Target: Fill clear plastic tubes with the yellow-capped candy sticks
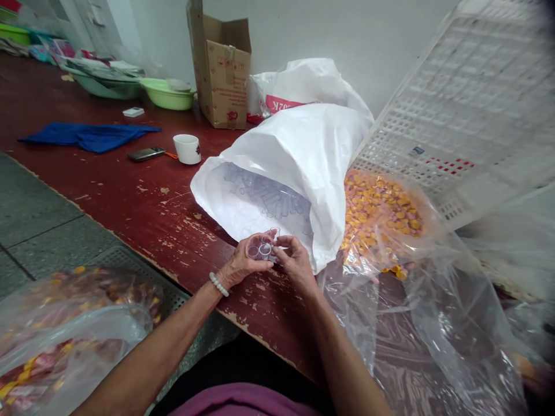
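Several clear plastic tubes [259,249] with round open ends are bunched in my left hand [243,260], its fingers closed around them. A beaded bracelet circles that wrist. My right hand [292,259] is closed at the right side of the bunch, thumb and fingers pinching at one of the clear tubes. Just beyond both hands lies a large white sack [299,150], its mouth facing me. Inside the sack more clear tubes [277,196] are piled.
Right of the sack, a clear plastic bag [437,277] holds many orange-yellow pieces [381,208] below a tilted white crate [459,115]. A white cup [187,149], phone [146,153], blue cloth [87,136] and cardboard box [228,81] rest on the worn red table [143,202]. Filled bags [78,335] stand lower left.
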`<state>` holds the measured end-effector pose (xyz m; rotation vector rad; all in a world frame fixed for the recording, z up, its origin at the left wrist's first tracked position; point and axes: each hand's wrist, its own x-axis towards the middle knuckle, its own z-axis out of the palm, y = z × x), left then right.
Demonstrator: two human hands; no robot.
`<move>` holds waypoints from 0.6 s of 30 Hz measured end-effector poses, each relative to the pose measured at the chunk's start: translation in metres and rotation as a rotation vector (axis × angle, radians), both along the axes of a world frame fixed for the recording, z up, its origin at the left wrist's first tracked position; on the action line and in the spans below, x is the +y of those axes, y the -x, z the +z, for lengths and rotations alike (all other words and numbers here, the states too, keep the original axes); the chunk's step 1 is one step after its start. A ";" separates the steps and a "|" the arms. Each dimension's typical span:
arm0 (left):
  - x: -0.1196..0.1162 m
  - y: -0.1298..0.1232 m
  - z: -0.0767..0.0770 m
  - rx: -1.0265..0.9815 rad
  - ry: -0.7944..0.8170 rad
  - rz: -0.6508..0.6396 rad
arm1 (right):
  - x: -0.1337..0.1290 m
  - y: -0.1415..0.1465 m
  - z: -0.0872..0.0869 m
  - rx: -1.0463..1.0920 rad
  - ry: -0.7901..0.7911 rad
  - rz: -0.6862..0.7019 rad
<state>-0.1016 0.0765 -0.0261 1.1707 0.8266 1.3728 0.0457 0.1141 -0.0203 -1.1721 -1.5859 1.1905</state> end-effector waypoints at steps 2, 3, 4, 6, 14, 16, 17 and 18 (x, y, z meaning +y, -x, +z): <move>-0.004 -0.001 0.003 0.048 -0.048 -0.085 | -0.015 0.001 -0.009 0.106 0.012 0.006; -0.005 -0.001 0.004 0.085 -0.076 -0.116 | -0.019 0.001 -0.012 0.095 -0.009 -0.012; -0.007 -0.003 0.005 0.126 -0.104 -0.132 | -0.022 0.001 -0.015 0.064 -0.056 -0.035; -0.009 -0.006 0.005 0.205 -0.143 -0.126 | -0.026 -0.001 -0.015 -0.059 -0.210 -0.062; -0.014 -0.018 -0.010 0.206 -0.062 0.052 | -0.054 -0.079 0.032 -0.452 -0.519 -0.219; -0.018 -0.020 -0.006 0.206 -0.058 0.065 | -0.049 -0.130 0.033 -0.492 -0.491 -0.495; -0.021 -0.022 -0.003 0.220 -0.065 0.064 | -0.044 -0.156 0.030 -0.521 -0.442 -0.643; -0.024 -0.025 0.003 0.252 -0.074 0.055 | -0.036 -0.180 0.024 -0.578 -0.370 -0.737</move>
